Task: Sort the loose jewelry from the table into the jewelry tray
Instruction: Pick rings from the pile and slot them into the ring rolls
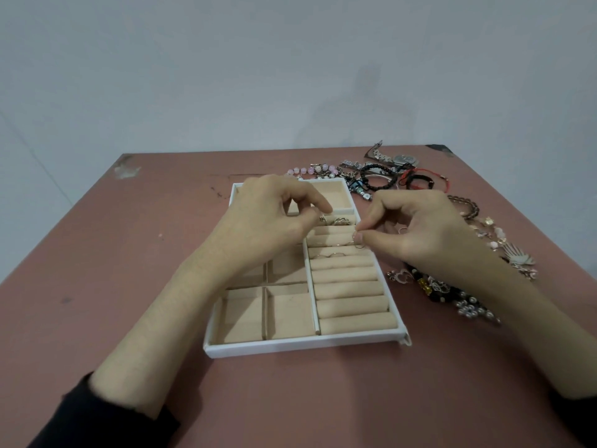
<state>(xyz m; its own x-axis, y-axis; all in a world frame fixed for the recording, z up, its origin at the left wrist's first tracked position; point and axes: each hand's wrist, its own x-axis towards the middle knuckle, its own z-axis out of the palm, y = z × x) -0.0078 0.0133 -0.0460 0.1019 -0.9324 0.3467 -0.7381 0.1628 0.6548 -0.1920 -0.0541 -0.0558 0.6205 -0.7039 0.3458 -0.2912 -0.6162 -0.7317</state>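
Fingertips (366, 237) of the right hand (420, 234) pinched a thin ring (358, 243) over the tray's (303, 345) right-edge rolls (349, 286), left hand (268, 218) curled alongside, hold unclear.

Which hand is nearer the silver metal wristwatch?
Right. The right hand is in front of the silver metal wristwatch; the left hand is farther left, over the white jewelry tray.

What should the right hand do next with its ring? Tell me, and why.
Probably press the ring pinched by the right hand down between the rolls beneath it: it hovers at the right edge of the tray, and other rings already sit in nearby slots.
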